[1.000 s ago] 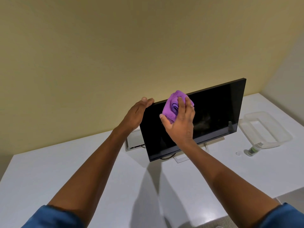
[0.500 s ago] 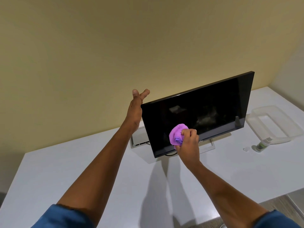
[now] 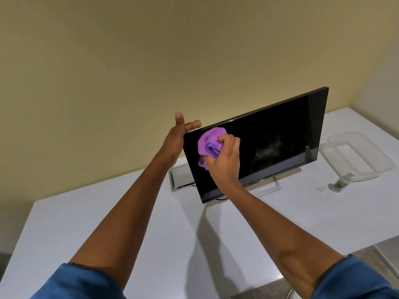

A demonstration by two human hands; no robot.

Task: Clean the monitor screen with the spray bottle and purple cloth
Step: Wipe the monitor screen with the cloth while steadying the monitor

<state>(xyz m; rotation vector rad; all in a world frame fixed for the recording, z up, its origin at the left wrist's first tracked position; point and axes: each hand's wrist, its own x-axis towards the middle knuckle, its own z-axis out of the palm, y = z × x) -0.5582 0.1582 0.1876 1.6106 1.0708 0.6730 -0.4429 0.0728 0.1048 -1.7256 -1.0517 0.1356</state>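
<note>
A black monitor [image 3: 269, 143] stands on a white table [image 3: 108, 223], tilted back on a silver stand. My right hand [image 3: 225, 160] grips a bunched purple cloth [image 3: 210, 143] and presses it against the upper left part of the screen. My left hand [image 3: 176, 141] rests flat against the monitor's left edge with straight fingers reaching behind the top corner. A faint smear shows on the screen's right half. The small spray bottle [image 3: 342, 183] lies on its side on the table to the right, with its clear cap [image 3: 321, 189] beside it.
A clear plastic tray [image 3: 358, 156] sits at the back right of the table, touching the bottle's end. A white cable box [image 3: 180, 180] lies behind the monitor's left side. A yellow wall rises close behind. The table's front edge drops off at the lower right.
My right hand has carried the cloth from the bottom of the screen back up to its upper left part. The left hand has stayed at the monitor's left edge.
</note>
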